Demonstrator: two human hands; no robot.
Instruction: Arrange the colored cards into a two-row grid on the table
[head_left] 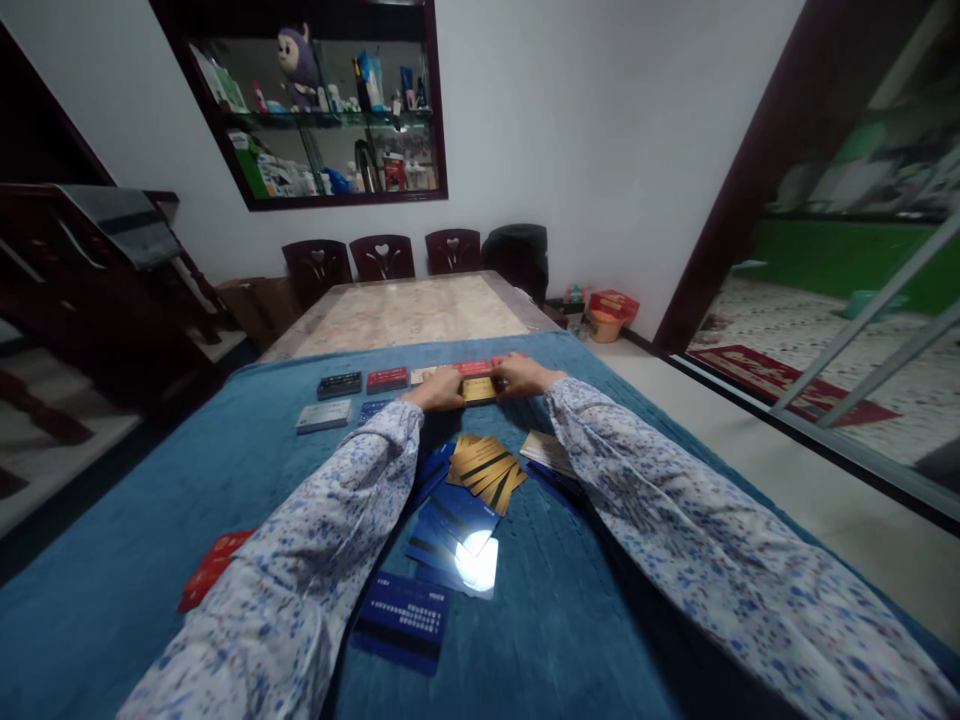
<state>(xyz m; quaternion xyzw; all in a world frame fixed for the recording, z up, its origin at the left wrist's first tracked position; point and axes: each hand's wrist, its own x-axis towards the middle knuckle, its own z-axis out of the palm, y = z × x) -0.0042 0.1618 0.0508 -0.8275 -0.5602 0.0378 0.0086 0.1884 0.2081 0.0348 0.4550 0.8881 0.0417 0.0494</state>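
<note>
Between my hands sits a stack of gold cards (480, 389) on the blue cloth. My left hand (440, 388) grips its left side, and my right hand (519, 376) closes on its right side. Behind it lie red card stacks (472, 368), partly covered by my fingers. Further left are a red stack (387, 379), a black stack (340, 385), a silver-grey stack (324, 415) and a blue stack (373, 409) half hidden by my sleeve. Nearer me, loose gold cards (487, 470) fan out over blue cards (454, 525). Under my right forearm are pale cards (546, 450).
The blue cloth (540, 620) covers the near part of a marble-topped table (420, 310). A dark blue card (405, 615) lies near me, and red cards (214, 570) show beside my left sleeve. Dark chairs (382, 258) stand at the far end.
</note>
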